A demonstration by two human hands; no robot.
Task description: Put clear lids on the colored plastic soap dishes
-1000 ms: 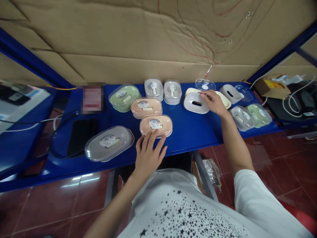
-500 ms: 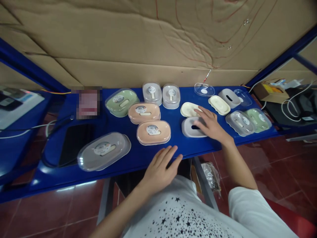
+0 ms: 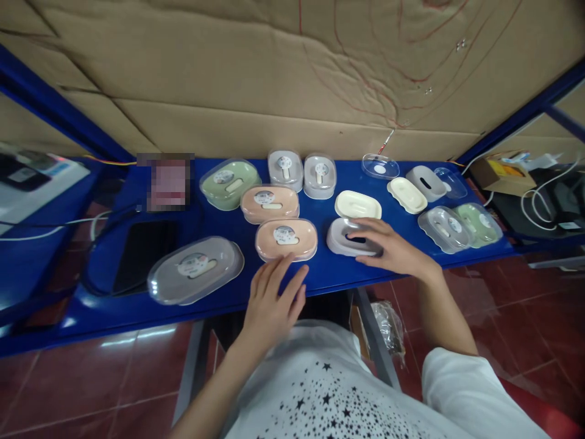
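Note:
My right hand [image 3: 395, 247] grips the right end of a grey oval box shell [image 3: 340, 242] with a dark slot in its top. The fingers reach over the top and the thumb lies along the near side. Right behind it lies a cream oval tray [image 3: 359, 204]. My left hand [image 3: 272, 296] is open with fingers spread, holding nothing, near the table's front edge. Its fingertips are close to the front peach oval box [image 3: 286, 241]; whether they touch it I cannot tell.
Around stand another peach box [image 3: 269, 204], a green box [image 3: 231, 184], several grey lidded boxes [image 3: 196, 268] and a loose clear lid [image 3: 380, 166]. A second cream tray [image 3: 406, 195] lies at right. A black flat panel [image 3: 144, 256] and cables lie at left. Cardboard [image 3: 228, 73] walls the back.
My right hand has come down onto the grey shell, which has shifted slightly left and turned a little. My left hand has moved left, toward the front peach box.

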